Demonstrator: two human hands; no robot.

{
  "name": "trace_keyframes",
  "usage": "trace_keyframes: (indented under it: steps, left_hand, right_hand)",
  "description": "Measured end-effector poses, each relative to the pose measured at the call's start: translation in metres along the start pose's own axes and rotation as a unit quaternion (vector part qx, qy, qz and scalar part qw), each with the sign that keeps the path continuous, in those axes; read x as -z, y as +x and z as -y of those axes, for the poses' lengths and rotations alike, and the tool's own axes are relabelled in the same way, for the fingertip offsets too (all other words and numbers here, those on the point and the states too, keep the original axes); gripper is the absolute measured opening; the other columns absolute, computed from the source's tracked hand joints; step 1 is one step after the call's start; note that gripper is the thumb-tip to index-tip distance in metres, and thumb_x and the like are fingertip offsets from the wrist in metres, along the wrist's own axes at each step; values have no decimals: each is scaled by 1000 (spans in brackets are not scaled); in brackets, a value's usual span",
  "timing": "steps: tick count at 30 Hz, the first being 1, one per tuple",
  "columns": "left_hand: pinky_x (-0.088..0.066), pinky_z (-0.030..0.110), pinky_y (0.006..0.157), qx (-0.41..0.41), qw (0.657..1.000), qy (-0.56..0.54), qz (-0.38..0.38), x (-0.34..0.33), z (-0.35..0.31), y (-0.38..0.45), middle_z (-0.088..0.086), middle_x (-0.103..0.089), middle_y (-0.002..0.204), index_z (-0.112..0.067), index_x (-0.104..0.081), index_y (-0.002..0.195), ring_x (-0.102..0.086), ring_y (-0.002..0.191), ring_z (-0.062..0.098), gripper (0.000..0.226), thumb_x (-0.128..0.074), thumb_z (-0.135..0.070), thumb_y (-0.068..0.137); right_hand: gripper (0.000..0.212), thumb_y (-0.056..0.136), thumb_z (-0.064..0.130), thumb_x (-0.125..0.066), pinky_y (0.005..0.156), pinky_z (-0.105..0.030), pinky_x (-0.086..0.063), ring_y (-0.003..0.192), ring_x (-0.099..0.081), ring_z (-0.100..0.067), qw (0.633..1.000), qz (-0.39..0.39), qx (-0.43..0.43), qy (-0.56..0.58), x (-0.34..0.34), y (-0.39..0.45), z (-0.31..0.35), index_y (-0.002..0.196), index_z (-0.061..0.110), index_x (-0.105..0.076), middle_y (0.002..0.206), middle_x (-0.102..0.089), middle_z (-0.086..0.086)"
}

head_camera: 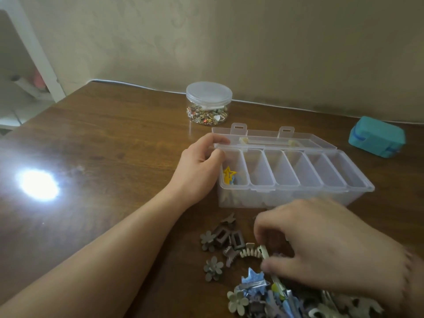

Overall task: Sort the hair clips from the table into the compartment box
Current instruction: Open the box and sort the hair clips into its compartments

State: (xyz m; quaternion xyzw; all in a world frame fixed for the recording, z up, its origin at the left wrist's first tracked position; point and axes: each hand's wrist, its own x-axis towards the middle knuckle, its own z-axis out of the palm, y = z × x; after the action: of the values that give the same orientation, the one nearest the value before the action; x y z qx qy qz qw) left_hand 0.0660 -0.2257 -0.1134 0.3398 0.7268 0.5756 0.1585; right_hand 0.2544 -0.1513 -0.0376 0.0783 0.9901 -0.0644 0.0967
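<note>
A clear plastic compartment box (298, 193) stands open on the brown table, its lid (270, 136) folded back. Its leftmost compartment holds a yellow star clip (229, 174) and a bluish clip; the other compartments look bare. My left hand (199, 167) grips the box's left rear corner. A pile of hair clips (231, 244) lies in front of the box: grey flower clips, brown claw clips, a blue star clip (254, 280). My right hand (321, 249) hovers over the pile, its fingers curled around a pale slim clip (263, 253); the motion is blurred.
A round clear jar (208, 103) with small trinkets stands behind the box near the wall. A teal case (377, 140) sits at the far right. A bright light glare (39, 184) shows on the left of the table (114, 145).
</note>
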Motion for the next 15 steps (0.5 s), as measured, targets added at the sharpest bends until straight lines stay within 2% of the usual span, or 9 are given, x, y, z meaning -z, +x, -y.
trace_keyframes:
  steps: [4, 7, 10, 13, 15]
  left_hand:
    - [-57, 28, 81, 5, 1000, -4, 1, 0, -1, 0, -8, -74, 94, -28, -65, 115, -68, 89, 4, 32, -46, -19, 91]
    - [-59, 33, 83, 6, 1000, -1, 5, 0, -2, -1, -6, -74, 94, -28, -65, 115, -69, 89, 7, 38, -43, -25, 84]
    - [-59, 37, 83, 9, 1000, -2, 1, 0, -2, -1, -5, -74, 95, -27, -65, 115, -70, 90, 10, 35, -44, -21, 88]
    - [-59, 39, 84, 11, 1000, 4, 2, 0, -2, -2, -3, -73, 96, -27, -65, 115, -69, 90, 11, 32, -44, -12, 95]
    - [-58, 41, 85, 15, 1000, -1, 8, 1, -3, -2, -1, -73, 96, -27, -65, 114, -69, 91, 12, 31, -45, -14, 94]
  right_hand:
    - [33, 77, 57, -60, 66, -25, -42, 81, -53, -2, 1000, 0, 22, -10, -6, 1, 3, 101, 40, -45, 87, -61, 18]
    - [23, 80, 45, -58, 66, -24, -44, 78, -53, -3, 1000, -5, 21, 8, -6, 1, 3, 99, 39, -47, 83, -61, 18]
    - [15, 79, 39, -59, 61, -19, -45, 74, -53, -2, 999, -35, 10, 32, -4, 3, -3, 90, 37, -50, 77, -60, 17]
    - [10, 81, 34, -65, 55, -17, -44, 72, -55, 6, 993, -30, 2, 112, 4, 1, -8, 84, 35, -56, 78, -61, 23]
    - [12, 82, 26, -69, 51, -11, -44, 62, -56, 8, 972, -63, -4, 226, 11, -3, -13, 79, 33, -59, 75, -59, 34]
